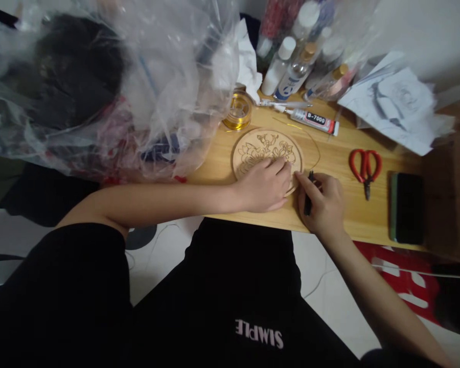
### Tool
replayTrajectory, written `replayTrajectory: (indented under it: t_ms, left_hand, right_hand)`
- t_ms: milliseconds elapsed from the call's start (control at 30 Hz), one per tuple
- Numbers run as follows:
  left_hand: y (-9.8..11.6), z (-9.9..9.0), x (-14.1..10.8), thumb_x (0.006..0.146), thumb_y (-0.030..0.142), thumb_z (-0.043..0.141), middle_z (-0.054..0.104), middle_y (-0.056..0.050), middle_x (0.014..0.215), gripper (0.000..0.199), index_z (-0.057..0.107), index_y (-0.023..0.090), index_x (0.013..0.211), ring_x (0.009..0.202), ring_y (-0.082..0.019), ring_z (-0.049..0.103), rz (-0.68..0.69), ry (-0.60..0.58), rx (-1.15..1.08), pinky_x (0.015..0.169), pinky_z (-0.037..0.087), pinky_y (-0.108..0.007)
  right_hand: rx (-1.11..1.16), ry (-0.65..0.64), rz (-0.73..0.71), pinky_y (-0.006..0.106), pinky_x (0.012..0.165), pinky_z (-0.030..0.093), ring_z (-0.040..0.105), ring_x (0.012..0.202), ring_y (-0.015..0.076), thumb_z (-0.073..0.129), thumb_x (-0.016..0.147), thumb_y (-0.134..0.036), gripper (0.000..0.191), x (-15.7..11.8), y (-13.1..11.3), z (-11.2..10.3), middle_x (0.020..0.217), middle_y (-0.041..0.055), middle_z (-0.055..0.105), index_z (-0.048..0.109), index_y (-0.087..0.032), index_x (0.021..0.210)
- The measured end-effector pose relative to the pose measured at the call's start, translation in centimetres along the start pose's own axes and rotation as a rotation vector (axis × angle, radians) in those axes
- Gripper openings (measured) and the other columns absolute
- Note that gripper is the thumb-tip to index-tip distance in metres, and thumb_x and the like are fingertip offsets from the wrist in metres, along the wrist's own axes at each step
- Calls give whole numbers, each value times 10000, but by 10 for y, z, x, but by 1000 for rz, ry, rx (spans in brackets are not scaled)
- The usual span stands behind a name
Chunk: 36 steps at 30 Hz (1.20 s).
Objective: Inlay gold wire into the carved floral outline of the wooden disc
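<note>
A round wooden plaque with a carved flower pattern lies near the front edge of the table. My left hand rests across its lower part, fingers slightly bent over the pattern, and hides what is under them. At the plaque's right rim, my right hand is closed around a slim black tool; its working end is hidden. A thin gold wire curves over the table from behind the plaque down toward my right hand. Behind the plaque stands a spool of gold wire.
A glue tube lies behind the plaque, with several bottles farther back. Red-handled pliers and a phone lie on the right. Crumpled paper is at the back right. Large plastic bags crowd the left.
</note>
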<state>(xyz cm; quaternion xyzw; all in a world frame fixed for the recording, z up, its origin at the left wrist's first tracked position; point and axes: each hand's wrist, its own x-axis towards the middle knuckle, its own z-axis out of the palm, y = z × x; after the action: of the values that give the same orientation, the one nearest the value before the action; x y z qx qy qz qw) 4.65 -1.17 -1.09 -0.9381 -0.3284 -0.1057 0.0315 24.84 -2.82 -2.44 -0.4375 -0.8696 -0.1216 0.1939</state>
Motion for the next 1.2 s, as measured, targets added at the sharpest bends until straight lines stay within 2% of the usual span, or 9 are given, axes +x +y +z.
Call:
replayTrajectory:
  t_ms: [200, 600, 933, 1067, 1200]
  left_hand:
    - [-1, 1, 0, 921, 418, 461, 577, -195, 1274, 503, 582, 32, 1221, 1186, -327, 489, -5, -8, -22, 913, 376, -416]
    - [-2, -4, -1, 923, 401, 459, 584, -213, 1266, 515, 575, -2, 1222, 1217, -347, 494, 2, -2, -31, 937, 397, -417]
    - [-2, -3, -2, 910, 382, 471, 615, -198, 1250, 482, 624, 1, 1163, 1190, -328, 544, 2, 132, -7, 980, 413, -406]
    - [-3, -4, -2, 907, 384, 473, 606, -199, 1268, 497, 611, -6, 1181, 1193, -333, 545, 3, 129, -11, 965, 428, -413]
    - [-3, -4, -2, 917, 399, 449, 604, -183, 1281, 500, 609, 16, 1196, 1207, -316, 540, -3, 113, 1, 977, 430, -407]
  right_hand:
    - [5, -47, 22, 349, 697, 438, 495, 796, 190, 509, 866, -198, 411, -2, 0, 0, 1002, 117, 538, 559, -205, 1274]
    - [4, -20, 17, 321, 684, 440, 479, 791, 185, 511, 866, -171, 384, 0, -3, -3, 975, 114, 544, 565, -176, 1247]
    - [41, -28, 42, 315, 702, 481, 531, 837, 200, 519, 856, -128, 558, 3, -4, -9, 995, 119, 572, 422, -182, 1404]
    - [75, -47, 62, 330, 719, 490, 537, 863, 212, 514, 866, -143, 623, 2, -3, -9, 1020, 124, 581, 348, -199, 1463]
    - [68, -70, 52, 325, 718, 488, 534, 856, 209, 524, 865, -130, 634, 2, -2, -9, 1016, 131, 585, 338, -180, 1468]
